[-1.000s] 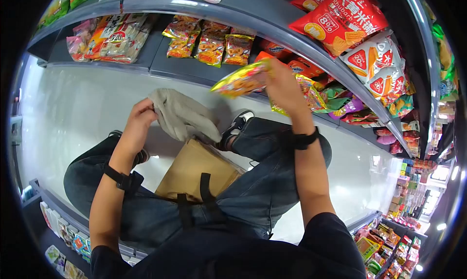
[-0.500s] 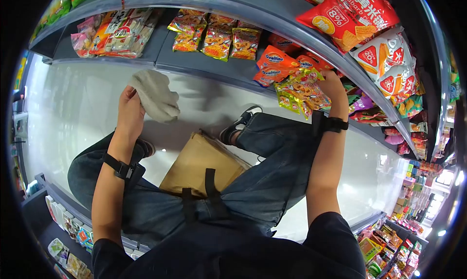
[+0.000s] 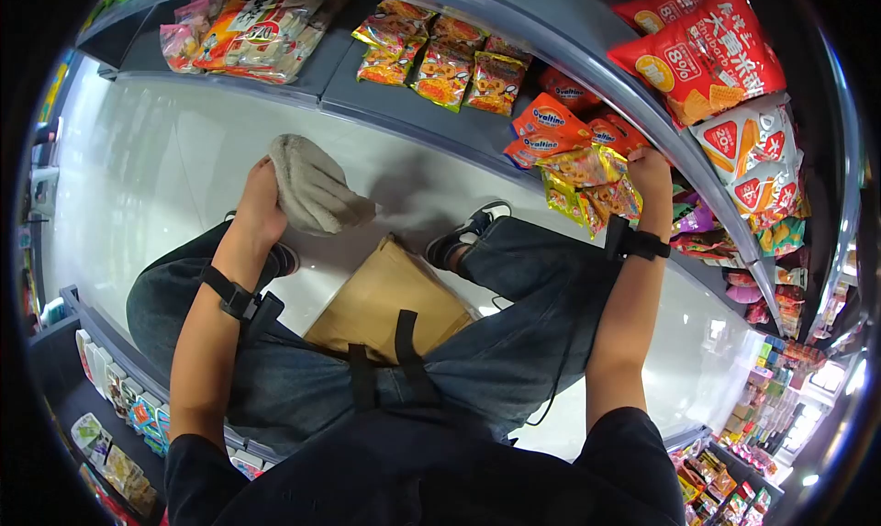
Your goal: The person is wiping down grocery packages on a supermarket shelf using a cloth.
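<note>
A grey-beige cloth (image 3: 317, 188) hangs from my left hand (image 3: 263, 203), whose fingers are closed on its left edge, above the pale floor. My right hand (image 3: 649, 173) is closed on the upper right edge of some yellow snack packets (image 3: 592, 182) at the front of the lower shelf. Directly behind those packets lie orange Ovaltine bags (image 3: 549, 127). Further left on the same shelf are several small yellow and orange packets (image 3: 440, 67).
A cardboard box (image 3: 390, 296) stands on the floor between my legs. The upper shelf's curved edge (image 3: 569, 49) passes above the packets, with red snack bags (image 3: 702, 58) at its right. Another shelf (image 3: 64, 352) is at the lower left.
The view has shifted, so the shelf and its goods appear further right. The cloth hangs wider below my left hand. My right hand still holds the yellow packets, which have tilted slightly.
</note>
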A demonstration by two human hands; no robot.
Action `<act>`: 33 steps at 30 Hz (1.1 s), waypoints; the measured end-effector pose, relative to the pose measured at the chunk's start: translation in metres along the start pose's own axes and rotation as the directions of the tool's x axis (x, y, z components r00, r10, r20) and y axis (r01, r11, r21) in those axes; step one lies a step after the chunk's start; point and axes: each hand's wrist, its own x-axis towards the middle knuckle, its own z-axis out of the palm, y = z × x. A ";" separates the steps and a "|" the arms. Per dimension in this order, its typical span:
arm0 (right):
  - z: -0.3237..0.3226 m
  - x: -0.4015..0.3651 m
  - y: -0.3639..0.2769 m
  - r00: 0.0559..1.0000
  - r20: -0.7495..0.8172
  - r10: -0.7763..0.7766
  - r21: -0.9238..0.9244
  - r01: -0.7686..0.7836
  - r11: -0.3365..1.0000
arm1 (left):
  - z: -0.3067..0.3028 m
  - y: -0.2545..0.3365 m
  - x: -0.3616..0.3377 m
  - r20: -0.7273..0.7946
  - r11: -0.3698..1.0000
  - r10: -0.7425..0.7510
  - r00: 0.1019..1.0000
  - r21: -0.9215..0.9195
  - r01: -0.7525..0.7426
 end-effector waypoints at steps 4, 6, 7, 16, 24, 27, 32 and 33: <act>-0.004 -0.008 -0.027 0.998 0.057 -0.018 0.058 0.014 0.998 | 0.020 0.004 -0.012 -0.007 1.000 0.009 1.000 0.014 -0.009; -0.019 -0.019 -0.060 0.995 0.091 -0.044 0.055 0.039 0.998 | 0.027 0.008 -0.016 0.076 1.000 0.026 0.997 -0.009 -0.026; -0.024 -0.021 -0.069 0.992 0.117 -0.054 0.050 0.049 0.998 | 0.030 0.010 -0.017 0.067 0.999 0.033 0.997 -0.022 -0.031; -0.014 -0.094 -0.243 0.624 0.282 -0.729 0.660 0.425 0.619 | 0.061 0.012 -0.022 0.287 0.991 0.125 0.950 -0.072 -0.109; -0.015 -0.131 -0.365 0.582 0.232 -0.779 0.719 0.437 0.541 | 0.071 0.012 -0.024 0.201 0.965 0.247 0.948 0.033 -0.259; -0.022 -0.133 -0.385 0.622 0.279 -0.732 0.613 0.472 0.634 | 0.065 0.018 -0.024 0.164 0.912 0.359 0.919 0.150 -0.383; -0.013 -0.126 -0.394 0.707 0.083 -0.703 0.775 0.398 0.492 | 0.037 0.010 -0.018 0.112 0.786 0.509 0.854 0.344 -0.513; -0.012 -0.125 -0.397 0.733 0.061 -0.678 0.878 0.284 0.386 | 0.032 0.006 -0.016 0.097 0.816 0.409 0.907 0.406 -0.411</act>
